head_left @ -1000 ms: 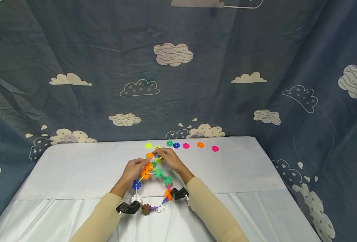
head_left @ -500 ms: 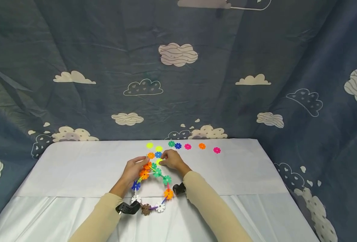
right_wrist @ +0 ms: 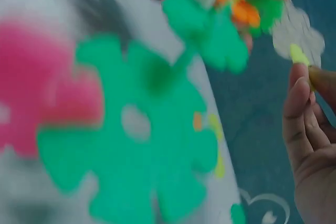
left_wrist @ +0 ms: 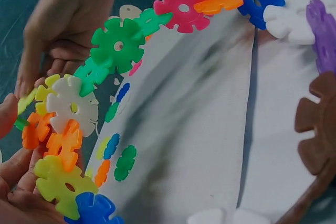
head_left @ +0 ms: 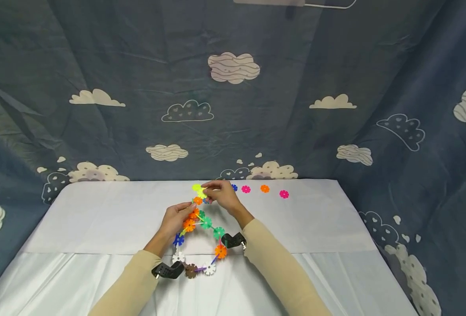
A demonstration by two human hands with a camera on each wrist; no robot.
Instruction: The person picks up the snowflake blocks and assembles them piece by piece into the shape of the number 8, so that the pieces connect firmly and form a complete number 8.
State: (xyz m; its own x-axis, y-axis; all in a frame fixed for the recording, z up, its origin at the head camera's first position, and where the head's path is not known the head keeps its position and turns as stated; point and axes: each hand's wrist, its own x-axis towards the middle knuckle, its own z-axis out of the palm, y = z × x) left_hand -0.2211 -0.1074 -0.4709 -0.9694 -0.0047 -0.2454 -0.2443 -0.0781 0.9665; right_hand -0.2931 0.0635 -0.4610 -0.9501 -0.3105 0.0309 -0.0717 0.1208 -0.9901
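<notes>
A ring of linked, flower-shaped interlocking discs hangs over the table; its green disc (head_left: 218,232) is on the right side and its brown disc (head_left: 191,271) at the bottom. My left hand (head_left: 175,219) holds the ring at its top left, beside the orange discs (left_wrist: 64,145). Just above, my right hand (head_left: 225,197) pinches a yellow disc (right_wrist: 299,53) between thumb and fingertips. In the left wrist view this yellow disc (left_wrist: 26,99) is seen edge-on, close to the ring's top end.
Loose discs lie along the table's far edge: a yellow disc (head_left: 196,187), a blue disc (head_left: 234,188), a pink disc (head_left: 246,189), an orange disc (head_left: 265,188) and another pink disc (head_left: 283,194). Behind the white-covered table (head_left: 316,228) hangs a dark cloud-patterned curtain (head_left: 272,127).
My right hand came down to the ring's top, then moved up and away with the yellow disc pinched. The left hand keeps its hold on the ring, nearly still.
</notes>
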